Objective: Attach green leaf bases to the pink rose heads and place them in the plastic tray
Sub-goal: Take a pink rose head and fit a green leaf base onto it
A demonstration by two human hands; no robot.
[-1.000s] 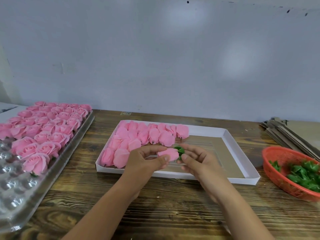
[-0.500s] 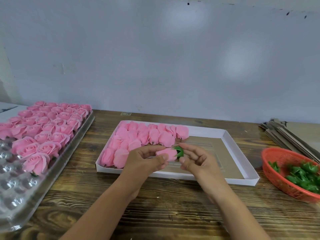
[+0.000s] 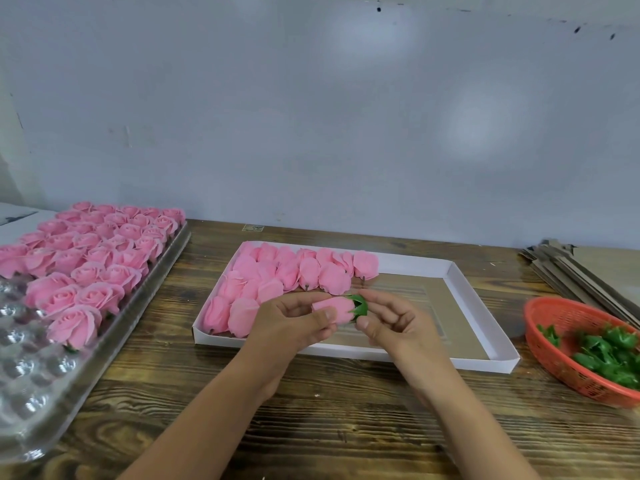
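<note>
While a wooden table (image 3: 346, 420) carries the whole job, a clear plastic tray (image 3: 41, 386) at far left holds rows of finished pink roses (image 3: 104, 251), its nearer cups unfilled. At centre a white cardboard box (image 3: 485, 327) keeps bare rose heads (image 3: 284, 271) crowded into its left end; an orange basket (image 3: 568, 358) of green leaf bases (image 3: 609, 355) sits at right. Over the box's near edge, the left hand (image 3: 294, 327) pinches a single rose head (image 3: 334, 308) lying sideways, and the right hand (image 3: 398, 323) pinches the leaf base (image 3: 360, 306) at its stem end. Half a second ago the green piece sat loosely against the bloom; now its points wrap the pink base, suggesting it is nearly seated. Placement in the tray comes next.
</note>
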